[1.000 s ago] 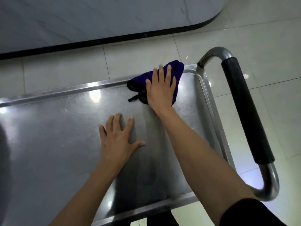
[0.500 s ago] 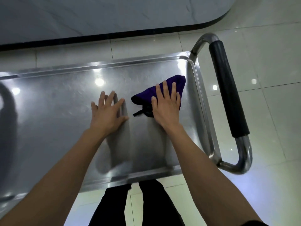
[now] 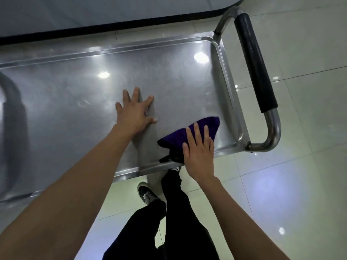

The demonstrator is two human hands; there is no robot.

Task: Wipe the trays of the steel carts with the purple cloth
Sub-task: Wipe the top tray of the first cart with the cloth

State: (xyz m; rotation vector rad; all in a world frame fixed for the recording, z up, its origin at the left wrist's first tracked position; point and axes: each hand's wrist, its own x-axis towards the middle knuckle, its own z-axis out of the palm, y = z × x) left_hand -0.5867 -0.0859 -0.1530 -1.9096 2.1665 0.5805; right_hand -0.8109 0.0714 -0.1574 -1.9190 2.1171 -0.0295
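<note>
The steel cart's top tray (image 3: 75, 102) fills the left and middle of the head view. A folded purple cloth (image 3: 199, 129) lies at the tray's near right corner, its dark tag reaching the near rim. My right hand (image 3: 199, 152) presses flat on the cloth with straight fingers, the heel of the hand over the near rim. My left hand (image 3: 134, 111) rests flat on the bare steel to the left of the cloth, fingers spread.
The cart's push handle (image 3: 255, 61) with its black grip curves round the right end. Glossy tiled floor (image 3: 300, 166) surrounds the cart. A grey counter with a dark base edge (image 3: 112, 27) runs behind it. My legs and shoes (image 3: 148, 196) stand below the near rim.
My right hand has dragged the cloth from the far right corner toward me to the near rim. My left hand stays flat on the tray.
</note>
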